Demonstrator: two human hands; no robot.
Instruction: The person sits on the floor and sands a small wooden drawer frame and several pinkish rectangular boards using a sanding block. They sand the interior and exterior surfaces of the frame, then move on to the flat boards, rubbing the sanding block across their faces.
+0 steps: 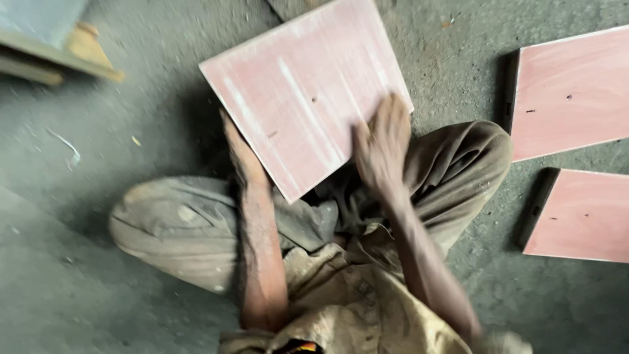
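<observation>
Head view: grey dusty concrete floor (131,118), worn and gritty. Pink flat board (304,92) propped on lap, tilted for support. Left hand (239,154) tucked under lower edge, grip hidden, cannot tell. Right hand (383,141) laid flat, open, blurred. Two more pink boards (570,92) laid aside right.

The board (304,92) on the lap is pale pink with whitish streaks along its grain and a few small dark specks. Two more boards, one (570,92) upper right and one (580,213) below it, show the same pink with dark edges. The trousers (177,229) are dusty grey-brown, the floor (131,111) dull grey, flecked with pale scraps
</observation>
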